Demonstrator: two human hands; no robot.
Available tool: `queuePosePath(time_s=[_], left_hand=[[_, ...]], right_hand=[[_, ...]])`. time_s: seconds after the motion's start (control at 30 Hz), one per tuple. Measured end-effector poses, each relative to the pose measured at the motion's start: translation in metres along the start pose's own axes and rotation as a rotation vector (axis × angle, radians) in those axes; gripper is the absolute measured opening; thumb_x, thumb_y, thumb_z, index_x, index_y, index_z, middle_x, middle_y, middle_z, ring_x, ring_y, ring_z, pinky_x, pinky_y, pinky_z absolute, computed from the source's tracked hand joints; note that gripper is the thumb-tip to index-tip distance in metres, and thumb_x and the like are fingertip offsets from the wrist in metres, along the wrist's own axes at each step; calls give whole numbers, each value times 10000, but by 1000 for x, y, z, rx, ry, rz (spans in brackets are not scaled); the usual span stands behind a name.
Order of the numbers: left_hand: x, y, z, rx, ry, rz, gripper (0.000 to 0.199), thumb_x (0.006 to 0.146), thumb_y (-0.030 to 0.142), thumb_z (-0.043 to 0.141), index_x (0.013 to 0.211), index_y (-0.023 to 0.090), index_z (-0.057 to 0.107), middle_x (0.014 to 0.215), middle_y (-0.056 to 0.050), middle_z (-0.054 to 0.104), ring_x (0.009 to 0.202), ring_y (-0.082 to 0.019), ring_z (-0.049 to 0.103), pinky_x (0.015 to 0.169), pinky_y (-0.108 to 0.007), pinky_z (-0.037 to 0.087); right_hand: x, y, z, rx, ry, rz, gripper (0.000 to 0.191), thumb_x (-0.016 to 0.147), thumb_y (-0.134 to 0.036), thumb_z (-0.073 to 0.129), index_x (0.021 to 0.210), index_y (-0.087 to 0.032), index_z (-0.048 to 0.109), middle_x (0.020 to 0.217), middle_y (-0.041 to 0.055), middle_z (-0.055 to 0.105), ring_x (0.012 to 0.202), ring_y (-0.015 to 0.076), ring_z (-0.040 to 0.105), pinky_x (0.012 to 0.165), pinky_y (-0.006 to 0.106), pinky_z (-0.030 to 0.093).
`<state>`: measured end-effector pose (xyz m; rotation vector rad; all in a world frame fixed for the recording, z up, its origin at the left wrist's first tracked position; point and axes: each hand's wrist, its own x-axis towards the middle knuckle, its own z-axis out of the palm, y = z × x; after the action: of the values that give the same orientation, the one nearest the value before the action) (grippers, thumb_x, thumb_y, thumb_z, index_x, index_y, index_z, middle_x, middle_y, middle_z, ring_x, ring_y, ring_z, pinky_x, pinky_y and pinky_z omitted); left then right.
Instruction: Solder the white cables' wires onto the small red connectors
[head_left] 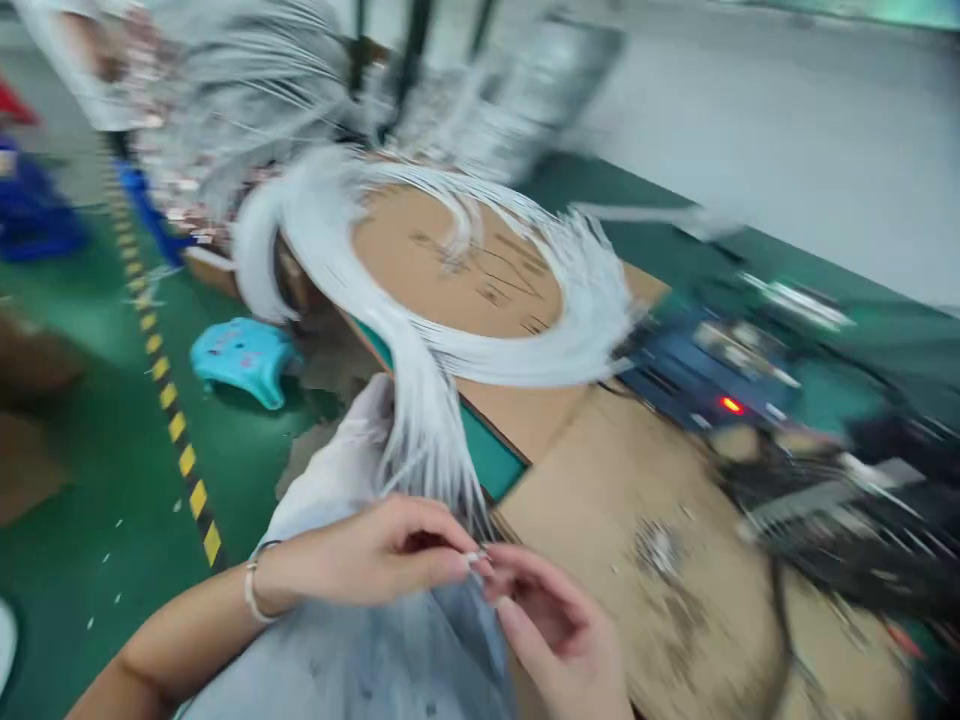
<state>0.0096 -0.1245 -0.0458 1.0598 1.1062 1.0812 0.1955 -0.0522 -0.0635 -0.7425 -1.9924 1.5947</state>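
Observation:
In the head view, my left hand (397, 550) and my right hand (559, 625) meet over my lap. Their fingertips pinch together around a small whitish piece (478, 557), too tiny and blurred to name. Just beyond them, loose ends of a bundle of thin white wires (427, 430) hang over the table edge. That bundle runs back into a large coil of white wires (525, 362) lying on a sheet of cardboard (450, 270). Both hands are closed, thumbs against the forefingers.
A blue bench machine (675, 370) with a red light stands right of the coil. Small scraps (656, 548) lie on the brown board (585, 480). Grey wires (262, 80) are heaped behind. On the green floor are a turquoise stool (244, 358) and yellow-black tape (176, 428).

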Motion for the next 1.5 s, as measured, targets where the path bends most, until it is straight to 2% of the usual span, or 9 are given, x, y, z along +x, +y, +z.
queuePosePath(time_s=[0.17,0.4,0.53,0.77,0.83,0.97,1.23,1.33,1.5], left_hand=[[36,0,11,38,-172,-237,285,803,398,585,842,121,642,697,-7,558,590,-63,433,542,-156,347],[61,0,34,536,-324,27,212,856,321,530,742,166,620,669,14,552,623,-72,463,559,-166,326],[71,-1,44,576,-352,84,217,861,305,524,718,159,596,644,20,534,593,-61,449,558,-163,331],[82,1,62,270,-397,-160,213,760,309,635,659,123,609,590,4,565,522,-57,461,493,-152,366],[84,1,64,189,-360,-252,231,731,330,657,661,117,602,576,4,563,476,-53,468,468,-153,387],[89,2,64,64,-307,-357,230,702,324,679,683,114,588,569,11,560,442,-55,494,440,-150,420],[90,3,67,227,-340,-272,178,722,269,669,650,116,612,596,7,589,484,-39,480,472,-132,394],[91,3,71,196,-341,-279,179,724,266,664,650,116,600,587,12,586,477,-37,487,467,-124,402],[91,1,84,-34,-258,-400,234,651,243,720,614,115,527,524,32,540,431,-47,505,434,-127,439]], right_hand=[[-12,-5,-10,-89,294,13,201,727,-168,655,925,-197,641,706,17,617,593,127,529,558,225,456],[-36,-18,-26,-211,403,106,33,801,-200,615,789,-176,634,675,9,609,601,113,531,519,219,386],[-43,-17,-28,-254,484,134,113,809,-190,604,702,-157,613,608,4,581,569,109,512,529,234,371],[-46,-1,-29,461,829,1,319,813,-268,608,557,-164,448,445,-53,370,431,71,327,436,201,284],[-49,0,-33,438,960,-39,299,821,-251,605,571,-167,465,456,-55,377,439,68,339,450,193,297],[-53,-3,-36,112,768,135,48,757,-188,662,735,-182,620,605,-7,560,553,100,483,510,204,390],[-46,-10,-50,-21,579,85,65,744,-136,659,699,-161,619,633,-1,591,593,104,522,549,219,410],[-46,-6,-47,41,618,47,130,742,-107,652,641,-154,585,606,-9,563,565,89,503,527,207,387],[-42,2,-31,235,840,-80,137,748,-77,623,656,-171,582,583,-26,480,550,88,445,505,207,359]])
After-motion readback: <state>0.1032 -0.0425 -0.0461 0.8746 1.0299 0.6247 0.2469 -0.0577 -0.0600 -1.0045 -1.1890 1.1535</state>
